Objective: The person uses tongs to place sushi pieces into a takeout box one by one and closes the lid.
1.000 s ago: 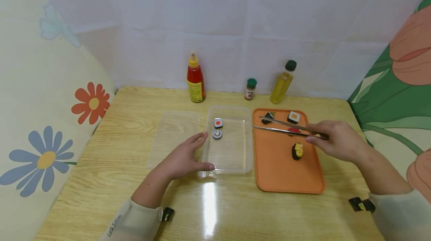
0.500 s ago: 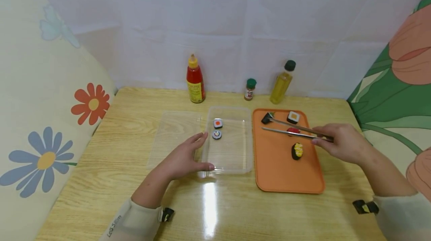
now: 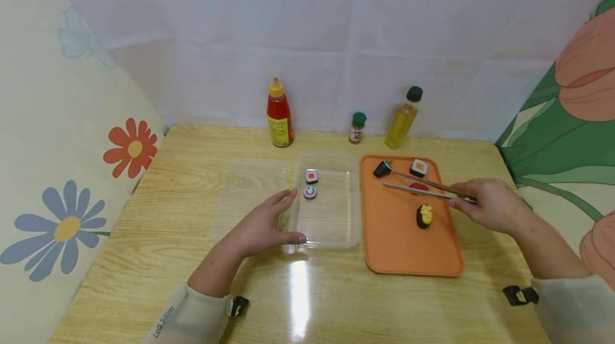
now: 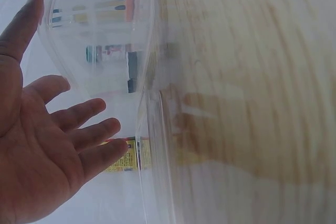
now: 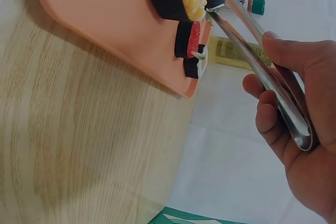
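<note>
Right hand (image 3: 495,205): grip curled around metal tongs (image 5: 258,65), their tips apart above the orange tray (image 3: 408,250). Black-wrapped sushi piece (image 3: 382,169): at the tray's far left corner, just beside the tong tips, contact not certain. Red-topped sushi piece (image 3: 419,188): on the tray, below the tong arms. Orange-centred sushi roll (image 3: 419,167): tray's far right corner. Yellow-topped sushi piece (image 3: 425,216): tray's right half. Left hand (image 3: 261,229): grip unclosed, fingers spread at the clear container (image 3: 326,221), left of the tray; two sushi rolls (image 3: 311,177) inside. On the bench (image 3: 178,210), beyond the tray: green-capped jar (image 3: 356,134) and oil bottle (image 3: 402,124); farther left, red sauce bottle (image 3: 280,119), yellow label; print unreadable. Left sleeve (image 3: 192,314): dark lettering, blurred.
</note>
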Demonstrator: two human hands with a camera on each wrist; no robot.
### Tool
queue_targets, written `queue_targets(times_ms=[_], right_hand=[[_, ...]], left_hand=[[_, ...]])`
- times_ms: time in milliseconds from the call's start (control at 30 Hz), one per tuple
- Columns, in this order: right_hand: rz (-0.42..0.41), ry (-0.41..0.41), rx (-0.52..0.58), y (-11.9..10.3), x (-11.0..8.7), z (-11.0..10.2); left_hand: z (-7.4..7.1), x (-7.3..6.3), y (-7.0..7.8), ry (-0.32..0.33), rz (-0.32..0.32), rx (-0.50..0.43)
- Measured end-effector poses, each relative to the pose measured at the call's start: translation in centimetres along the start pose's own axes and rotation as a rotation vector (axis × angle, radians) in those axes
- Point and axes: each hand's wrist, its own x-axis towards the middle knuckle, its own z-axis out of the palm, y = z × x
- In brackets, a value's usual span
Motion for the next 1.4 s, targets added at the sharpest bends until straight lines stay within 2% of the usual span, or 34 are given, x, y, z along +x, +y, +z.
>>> queue_targets(times_ms=[367, 733, 933, 1400], right_hand=[[0.026, -0.023, -0.014, 0.1, 0.4, 0.4], [0.057, 0.013, 0.007, 0.0, 0.6, 0.9], [0.041, 0.063, -0.024, -0.8, 0.9, 1.0], [0.092, 0.039, -0.066, -2.5, 1.4, 1.7]], left_hand=[[0.0, 0.0, 0.1, -0.003, -0.007, -0.008], [-0.1, 0.0, 0.4, -0.007, -0.012, -0.01], [-0.1, 0.0, 0.4, -0.006, -0.012, -0.007], [-0.1, 0.0, 0.4, -0.01, -0.019, -0.007]])
